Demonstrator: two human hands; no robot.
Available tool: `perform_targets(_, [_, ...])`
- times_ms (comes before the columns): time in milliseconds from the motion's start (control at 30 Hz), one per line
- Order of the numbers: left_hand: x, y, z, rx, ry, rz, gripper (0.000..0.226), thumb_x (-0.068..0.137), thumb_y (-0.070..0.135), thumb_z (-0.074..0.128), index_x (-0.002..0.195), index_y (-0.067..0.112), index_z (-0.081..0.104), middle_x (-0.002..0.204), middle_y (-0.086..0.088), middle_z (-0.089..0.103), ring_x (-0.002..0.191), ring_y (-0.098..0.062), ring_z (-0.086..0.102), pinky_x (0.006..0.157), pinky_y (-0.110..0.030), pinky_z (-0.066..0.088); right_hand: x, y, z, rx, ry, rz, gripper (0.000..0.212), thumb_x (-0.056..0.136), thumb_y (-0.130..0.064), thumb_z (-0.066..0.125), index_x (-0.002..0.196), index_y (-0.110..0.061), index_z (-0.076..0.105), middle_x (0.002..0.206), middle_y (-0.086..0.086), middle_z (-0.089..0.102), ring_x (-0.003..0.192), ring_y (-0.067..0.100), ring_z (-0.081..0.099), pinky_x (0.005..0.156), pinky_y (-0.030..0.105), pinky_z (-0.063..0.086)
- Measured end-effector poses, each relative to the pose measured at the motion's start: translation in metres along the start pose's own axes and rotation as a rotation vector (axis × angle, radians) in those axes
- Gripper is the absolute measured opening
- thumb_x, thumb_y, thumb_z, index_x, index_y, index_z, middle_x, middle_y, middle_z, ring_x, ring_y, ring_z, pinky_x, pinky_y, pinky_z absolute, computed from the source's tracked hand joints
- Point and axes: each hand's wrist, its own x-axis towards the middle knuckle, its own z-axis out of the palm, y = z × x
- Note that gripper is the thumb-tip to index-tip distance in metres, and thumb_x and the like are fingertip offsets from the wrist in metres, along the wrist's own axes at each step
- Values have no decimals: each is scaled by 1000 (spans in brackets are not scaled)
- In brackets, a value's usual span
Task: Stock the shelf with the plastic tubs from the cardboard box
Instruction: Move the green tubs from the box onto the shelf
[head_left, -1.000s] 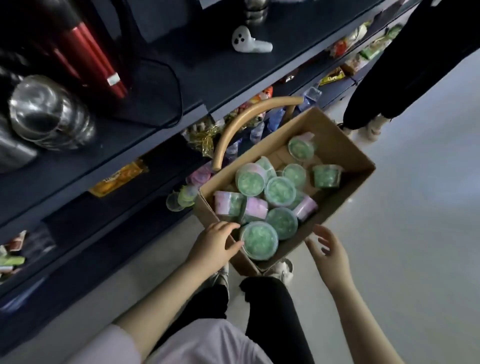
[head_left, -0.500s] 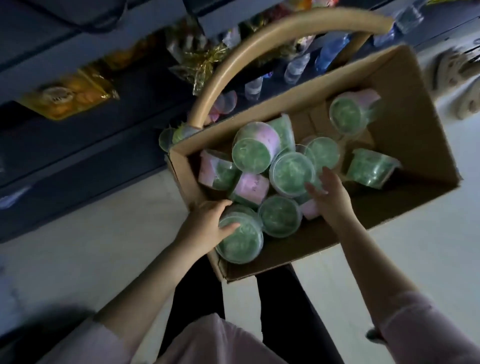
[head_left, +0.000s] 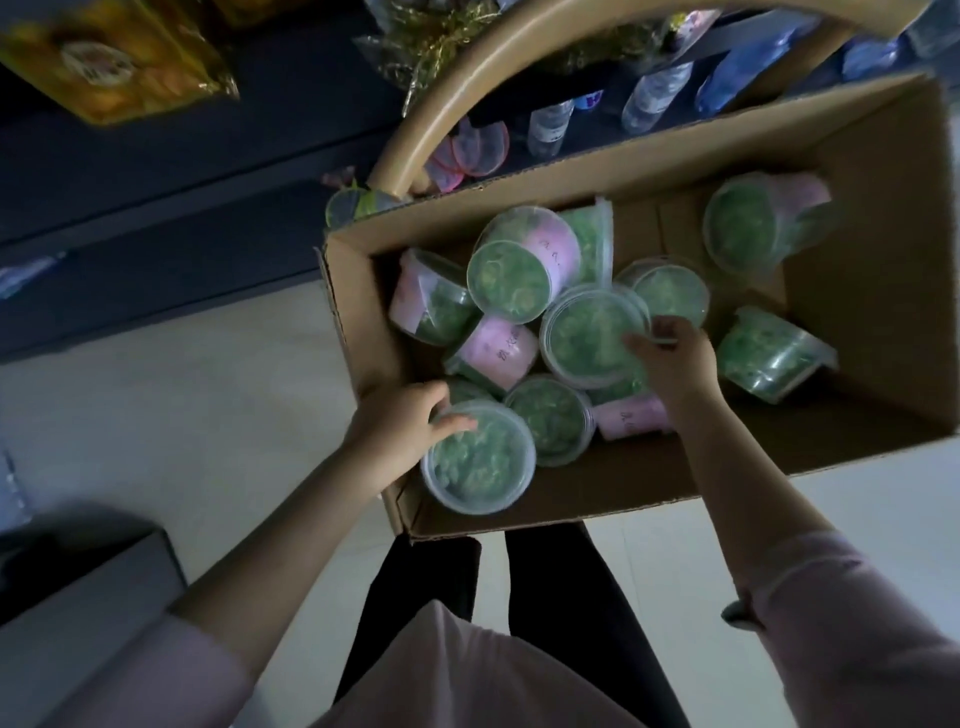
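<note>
Tubs (head_left: 509, 283) of clear round plastic, green inside, some pink-labelled, lie jumbled in the brown cardboard box (head_left: 883, 171). Left hand (head_left: 400, 431) grips the near-left corner tub (head_left: 478, 465); right hand (head_left: 675, 364) pinches the rim of the middle tub (head_left: 584, 340).

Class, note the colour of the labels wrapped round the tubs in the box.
Pink, with dark handwriting; the head view shows it best on the tipped tub.

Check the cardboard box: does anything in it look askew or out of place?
Yes. The plastic tubs lie jumbled, not stacked: a pink-labelled tub lies on its side, a far-corner tub is tipped over. No spill or damage shows.
</note>
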Motion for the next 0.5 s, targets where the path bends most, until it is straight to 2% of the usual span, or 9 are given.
perform_targets(100, [-5,2,10,-251,-4,-112,44,87,46,61,70,9,45,55,1,42,52,-15,42,53,-29,31,-3,0,-2,88,-9,-6,33,78,-32,76,104,-18,60,105,5,67,96,25,64,87,42,53])
perform_targets(167, [-13,4,14,-326,46,-141,43,90,42,59,67,10,42,54,2,38,50,-11,38,51,-26,28,-9,-1,-4,89,7,-27,34,77,-31,77,103,-14,63,100,7,70,93,28,67,87,46,54])
perform_targets(233, [-22,4,13,-375,105,-158,44,90,43,59,68,7,45,54,3,37,49,-9,38,49,-21,28,-19,-3,-8,78,55,-49,32,77,-32,77,102,-16,65,97,6,71,90,26,68,87,44,54])
perform_targets(300, [-34,5,7,-406,184,-156,45,89,43,60,66,7,46,51,6,37,47,-6,38,49,-19,30,-39,-7,-16,137,107,-65,30,79,-33,76,101,-16,66,91,4,72,80,14,69,76,31,56])
perform_targets(367, [-51,6,-5,-457,246,-147,44,89,41,61,63,10,43,49,7,35,46,-6,38,48,-18,30,-67,-13,-25,261,140,-82,29,79,-30,75,100,-11,68,80,-2,70,62,0,64,58,15,50])
perform_targets(400, [-62,7,-12,-481,264,-139,45,89,42,60,63,8,43,50,7,34,46,-6,37,48,-18,29,-83,-18,-29,337,148,-90,28,80,-28,75,99,-9,68,76,-4,69,59,-1,62,53,12,47])
perform_targets(467, [-88,6,-27,-521,302,-125,46,90,43,57,67,4,46,54,1,38,49,-10,37,49,-20,28,-119,-30,-37,466,160,-107,24,79,-26,76,95,-8,69,74,-3,68,67,6,63,57,16,50])
perform_targets(500, [-103,4,-36,-547,324,-114,45,90,44,56,70,4,49,57,-4,45,52,-15,43,51,-20,29,-139,-39,-40,512,173,-119,22,79,-26,76,91,-9,69,74,-1,69,69,10,63,61,21,51])
